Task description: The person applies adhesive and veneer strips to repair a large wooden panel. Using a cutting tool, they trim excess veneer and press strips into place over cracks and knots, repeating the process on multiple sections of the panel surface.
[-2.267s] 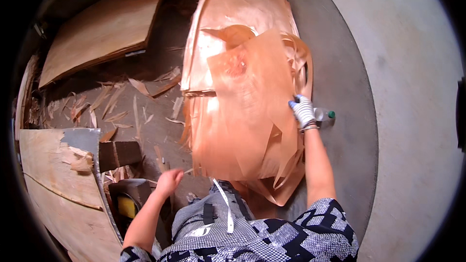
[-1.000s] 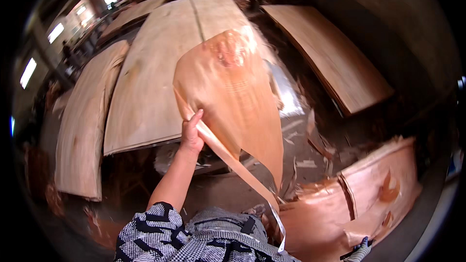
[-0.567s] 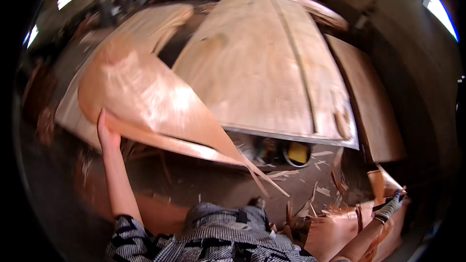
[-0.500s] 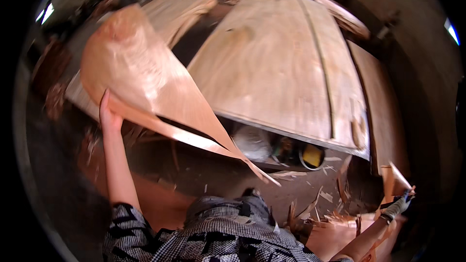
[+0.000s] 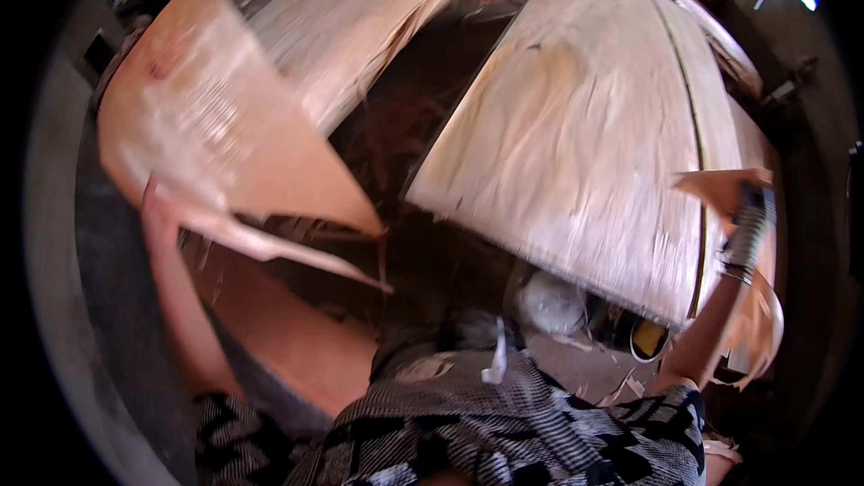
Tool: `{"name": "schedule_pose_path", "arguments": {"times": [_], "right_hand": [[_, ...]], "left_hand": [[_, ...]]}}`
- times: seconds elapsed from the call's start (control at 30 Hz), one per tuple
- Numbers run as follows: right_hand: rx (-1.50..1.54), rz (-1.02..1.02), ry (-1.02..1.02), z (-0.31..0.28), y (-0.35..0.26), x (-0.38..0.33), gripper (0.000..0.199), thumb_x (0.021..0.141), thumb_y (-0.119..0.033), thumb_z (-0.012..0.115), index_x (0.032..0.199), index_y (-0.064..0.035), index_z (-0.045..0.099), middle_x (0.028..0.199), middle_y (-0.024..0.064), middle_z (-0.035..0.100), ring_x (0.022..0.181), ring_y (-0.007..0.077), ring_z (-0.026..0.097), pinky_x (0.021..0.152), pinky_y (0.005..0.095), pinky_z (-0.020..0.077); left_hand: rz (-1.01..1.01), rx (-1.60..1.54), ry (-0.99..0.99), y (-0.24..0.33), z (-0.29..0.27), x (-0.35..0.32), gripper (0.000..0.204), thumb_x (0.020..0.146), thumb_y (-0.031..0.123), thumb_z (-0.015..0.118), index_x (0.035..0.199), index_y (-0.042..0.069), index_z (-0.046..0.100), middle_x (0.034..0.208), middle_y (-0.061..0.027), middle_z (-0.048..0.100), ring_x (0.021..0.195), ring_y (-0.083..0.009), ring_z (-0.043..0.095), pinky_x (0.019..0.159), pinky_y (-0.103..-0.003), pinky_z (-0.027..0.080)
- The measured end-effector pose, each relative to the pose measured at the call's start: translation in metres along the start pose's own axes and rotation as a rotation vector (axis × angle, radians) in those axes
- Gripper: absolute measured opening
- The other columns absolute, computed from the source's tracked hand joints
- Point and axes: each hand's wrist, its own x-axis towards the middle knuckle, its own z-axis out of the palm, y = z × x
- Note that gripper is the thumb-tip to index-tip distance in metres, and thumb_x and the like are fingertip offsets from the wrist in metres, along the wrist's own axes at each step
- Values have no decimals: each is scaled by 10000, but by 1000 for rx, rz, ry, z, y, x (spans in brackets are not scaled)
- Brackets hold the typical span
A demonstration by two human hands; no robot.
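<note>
**A:** ok so what's closest to the camera here?

**B:** A black-and-white patterned shirt point(image 5: 540, 432) is seen at the bottom edge, with both forearms raised out of it. Just beyond, a crumpled pale bag point(image 5: 551, 302) and a yellow container point(image 5: 649, 338) are tucked under the edge of the nearest board, on ground littered with wood scraps.

**A:** and the hands?

**B:** The left hand point(image 5: 155, 207) is bare and is closed on the lower edge of a reddish veneer sheet point(image 5: 216, 130), which is held up at the left, tilted, with a long torn strip trailing off its bottom toward the middle. The sheet is blurred. The right hand point(image 5: 749, 216) is covered by a striped work glove and is clamped on a smaller veneer piece point(image 5: 720, 187) at the far right; more curled veneer point(image 5: 756, 328) hangs below that wrist.

**A:** farther back?

**B:** A big pale plywood panel point(image 5: 594, 135) is laid flat in the middle, and a second, more ragged pale sheet point(image 5: 360, 27) is seen to its left, with a dark gap between them. No labels or signs can be made out.
</note>
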Motion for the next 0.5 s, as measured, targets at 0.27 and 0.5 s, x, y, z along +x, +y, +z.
{"name": "schedule_pose_path", "arguments": {"times": [0.27,0.5], "right_hand": [[-429,122,-475,251,31,-11,304,772,-229,630,1004,-38,587,731,184,621,572,259,613,510,369,486],[-366,314,-512,375,7,-37,367,749,-161,637,1092,-47,571,887,180,641,773,236,621,677,330,479]], "left_hand": [[-70,-155,41,-26,-49,133,520,870,276,533,1283,0,377,1318,-112,405,1212,-235,380,1025,-381,295],[-183,-190,-125,-60,59,307,527,861,232,537,1300,8,350,1315,-113,401,1209,-249,382,1020,-388,301]]}}
